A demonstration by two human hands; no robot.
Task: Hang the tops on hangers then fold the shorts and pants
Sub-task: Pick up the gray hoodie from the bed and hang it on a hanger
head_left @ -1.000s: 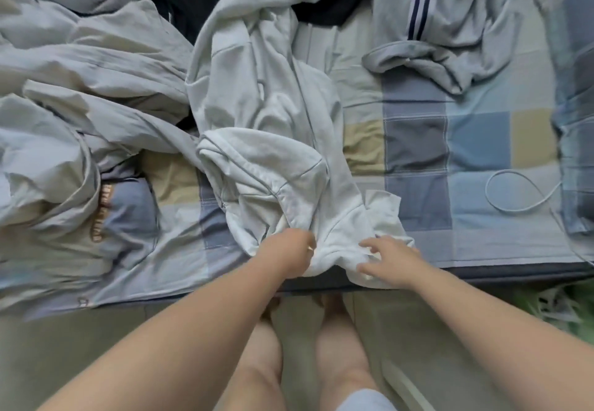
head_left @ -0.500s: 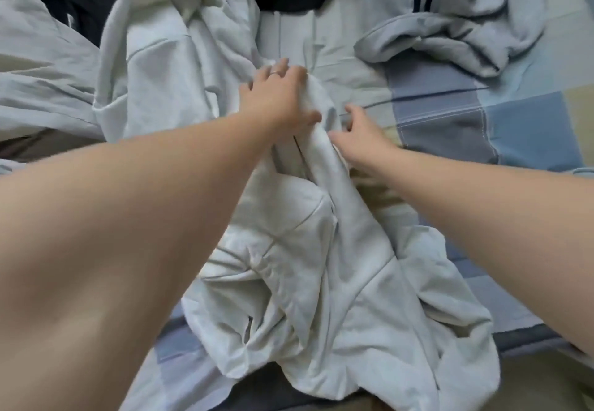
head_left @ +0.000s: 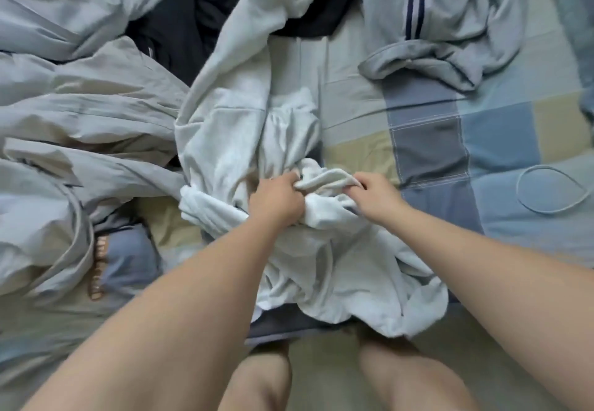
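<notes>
We find the white top point(head_left: 225, 131) bunched at the near edge of the bed point(head_left: 501, 140), part hanging over it. Left hand point(head_left: 276, 200) and right hand point(head_left: 376, 198), just in from that edge, each clamp curled fingers on a fold, apparently gathering it for hanging.

Left forearm point(head_left: 180, 298) and right forearm point(head_left: 482, 266) bare, stretched forward, converging. Left grip point(head_left: 276, 200) fisted, knuckles up, fingers curled into white garment point(head_left: 225, 140). Right grip point(head_left: 374, 200) just beside it, not touching, fingers and thumb pinching a fold of same garment.
</notes>
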